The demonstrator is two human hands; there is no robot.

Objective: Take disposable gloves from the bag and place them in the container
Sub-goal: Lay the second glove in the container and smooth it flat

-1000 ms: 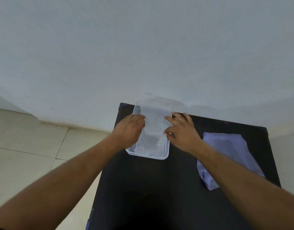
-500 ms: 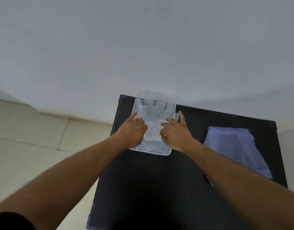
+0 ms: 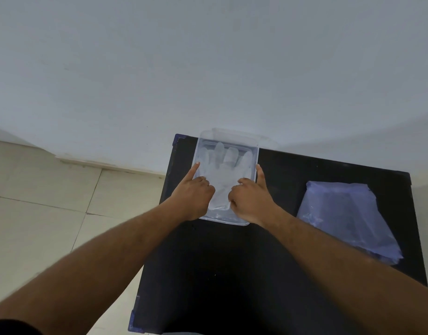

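A clear rectangular plastic container (image 3: 255, 151) sits at the far left of the black table (image 3: 232, 274). A translucent white disposable glove (image 3: 224, 165) lies flat inside it, fingers pointing toward the wall. My left hand (image 3: 193, 192) rests on the glove's left cuff side, index finger stretched along the container's left wall. My right hand (image 3: 249, 197) presses the glove's right side, one finger extended along the right wall. The bluish plastic bag (image 3: 343, 216) lies flat on the table's right half, away from both hands.
A pale wall rises just behind the table. Beige floor tiles (image 3: 51, 201) lie to the left, below the table's edge. The table's near half is bare black surface.
The glove was held upright above the container; it now lies spread flat inside. Both hands have lowered onto it, and each has a finger stretched along a container wall.
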